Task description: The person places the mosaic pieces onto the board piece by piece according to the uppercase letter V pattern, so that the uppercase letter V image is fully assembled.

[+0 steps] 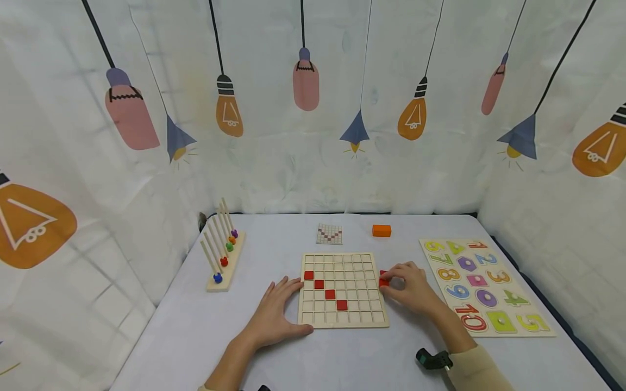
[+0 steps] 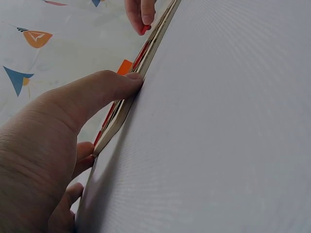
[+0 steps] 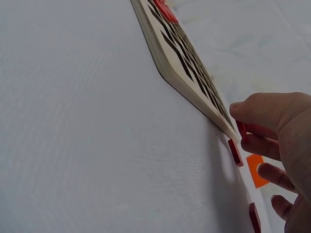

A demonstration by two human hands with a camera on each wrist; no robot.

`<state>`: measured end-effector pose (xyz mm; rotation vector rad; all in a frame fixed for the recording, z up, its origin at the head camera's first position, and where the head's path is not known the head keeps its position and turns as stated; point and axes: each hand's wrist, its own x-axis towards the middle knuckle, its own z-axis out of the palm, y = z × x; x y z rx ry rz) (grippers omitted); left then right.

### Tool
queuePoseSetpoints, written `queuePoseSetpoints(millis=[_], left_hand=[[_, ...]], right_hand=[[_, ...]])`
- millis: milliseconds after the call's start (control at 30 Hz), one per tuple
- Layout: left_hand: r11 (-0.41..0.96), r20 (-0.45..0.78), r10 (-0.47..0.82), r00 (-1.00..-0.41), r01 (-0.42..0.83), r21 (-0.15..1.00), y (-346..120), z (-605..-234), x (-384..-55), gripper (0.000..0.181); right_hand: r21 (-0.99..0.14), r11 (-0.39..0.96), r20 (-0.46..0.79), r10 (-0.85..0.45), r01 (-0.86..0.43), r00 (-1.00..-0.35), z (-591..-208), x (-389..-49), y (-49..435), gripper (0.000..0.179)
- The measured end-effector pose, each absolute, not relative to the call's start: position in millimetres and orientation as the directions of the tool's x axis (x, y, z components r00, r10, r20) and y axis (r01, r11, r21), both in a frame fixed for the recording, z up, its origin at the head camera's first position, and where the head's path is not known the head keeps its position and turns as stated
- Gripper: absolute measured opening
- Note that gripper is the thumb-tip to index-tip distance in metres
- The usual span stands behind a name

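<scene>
A square wooden grid board [image 1: 362, 320] lies flat on the table, with several red square tiles [image 1: 330, 294] set in a diagonal in its left half. My left hand [image 1: 279, 315] rests at the board's front left corner, fingertips at the left edge and thumb [image 2: 112, 85] on the front edge. Just off the board's right edge, my right hand [image 1: 411, 285] pinches a small red tile [image 3: 241, 130] between thumb and fingers. Below that hand, two more red tiles, one nearer [image 3: 235, 153] and one farther off [image 3: 255, 217], show in the right wrist view.
Behind the board lie a small pattern card [image 1: 330, 234] and an orange block [image 1: 381, 231]. A wooden peg stand [image 1: 230, 266] with coloured beads stands at the left. To the right is a number puzzle board [image 1: 489, 288]. A printed white curtain [image 1: 274, 179] surrounds the table.
</scene>
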<state>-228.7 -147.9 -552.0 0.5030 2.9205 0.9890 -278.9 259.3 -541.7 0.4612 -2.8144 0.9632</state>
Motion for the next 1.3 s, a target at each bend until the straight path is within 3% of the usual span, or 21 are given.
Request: queuePoseSetpoints(millis=[1300], left_hand=[[0.741, 0.095, 0.307, -0.947, 0.3, 0.601, -149, -553, -230, 0.112]], right_hand=[[-0.58, 0.717, 0.213, -0.324, -0.386, -0.922, -538, -273, 216, 0.021]])
